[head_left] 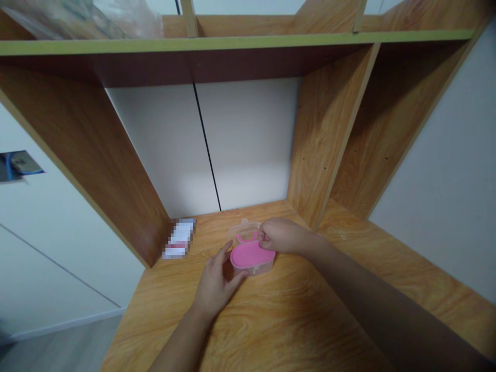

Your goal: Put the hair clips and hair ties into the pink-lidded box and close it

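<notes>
**Oval plastic box [250,254] held on a wooden shelf [271,320]**

The box sits near the back of the shelf, a little right of the middle of the bay, flat on the wood grain. Its body is clear plastic, with a pink oval top and a small pink loop [246,238] at the far side. A clear rim [243,230] rises behind that loop.

The right hand [282,235] comes in from the right, its grip closed in a pinch on the box's far right edge, with the fingertips [262,238] pressed over the pink top. The left hand [216,285] comes up from the bottom of the view. Its grip is curved and half open around the near left end of the box, with the fingers [228,249] spread and touching the side. How firmly it holds, I cannot tell.

Just left of the box, in the back corner, lies a pixelated white and red packet [179,238], too blurred to read. It touches neither hand. Wood-grain side panels [96,165] frame the bay, and a white back panel [248,144] with a black vertical seam [207,147] closes it. Above runs a shelf with a green front edge [232,44]. Down to the left, a pale floor [58,347] shows past the unit.
</notes>
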Demonstrator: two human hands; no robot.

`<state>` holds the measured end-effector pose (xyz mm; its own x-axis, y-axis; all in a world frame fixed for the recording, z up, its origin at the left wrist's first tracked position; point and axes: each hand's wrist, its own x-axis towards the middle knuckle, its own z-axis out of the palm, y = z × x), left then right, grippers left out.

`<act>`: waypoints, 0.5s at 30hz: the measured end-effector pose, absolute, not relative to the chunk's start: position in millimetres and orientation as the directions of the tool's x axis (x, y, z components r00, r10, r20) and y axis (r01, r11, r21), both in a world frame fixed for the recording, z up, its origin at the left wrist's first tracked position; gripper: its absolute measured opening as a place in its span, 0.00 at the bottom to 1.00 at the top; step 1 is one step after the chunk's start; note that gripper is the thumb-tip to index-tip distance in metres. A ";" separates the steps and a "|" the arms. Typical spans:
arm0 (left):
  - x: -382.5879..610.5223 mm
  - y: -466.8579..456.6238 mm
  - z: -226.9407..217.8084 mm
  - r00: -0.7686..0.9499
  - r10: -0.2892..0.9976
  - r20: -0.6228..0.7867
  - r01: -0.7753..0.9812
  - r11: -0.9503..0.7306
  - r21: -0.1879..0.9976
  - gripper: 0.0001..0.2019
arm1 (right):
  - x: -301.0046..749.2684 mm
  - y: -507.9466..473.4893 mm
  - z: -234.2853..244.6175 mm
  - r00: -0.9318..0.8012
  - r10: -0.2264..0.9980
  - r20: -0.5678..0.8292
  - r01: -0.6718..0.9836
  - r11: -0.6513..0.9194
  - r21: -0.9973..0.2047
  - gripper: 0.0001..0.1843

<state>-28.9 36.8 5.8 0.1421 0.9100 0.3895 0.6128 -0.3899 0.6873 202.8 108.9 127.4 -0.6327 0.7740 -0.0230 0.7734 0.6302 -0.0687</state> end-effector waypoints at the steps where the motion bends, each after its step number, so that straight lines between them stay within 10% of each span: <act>1: -28.9 36.6 6.2 0.142 0.912 0.385 0.615 -0.386 0.688 0.37 | 201.4 107.9 128.2 -0.630 0.776 -0.025 0.776 0.628 -0.055 0.08; 15: -29.1 39.0 3.7 0.144 0.888 0.438 0.673 -0.412 0.615 0.30 | 227.5 100.8 138.6 -0.569 0.821 0.045 0.796 0.564 -0.218 0.11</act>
<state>-29.1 39.0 3.7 0.1436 0.8875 0.4379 0.6727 -0.4120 0.6146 227.5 100.8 138.6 -0.5693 0.8209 0.0455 0.7964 0.5643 -0.2175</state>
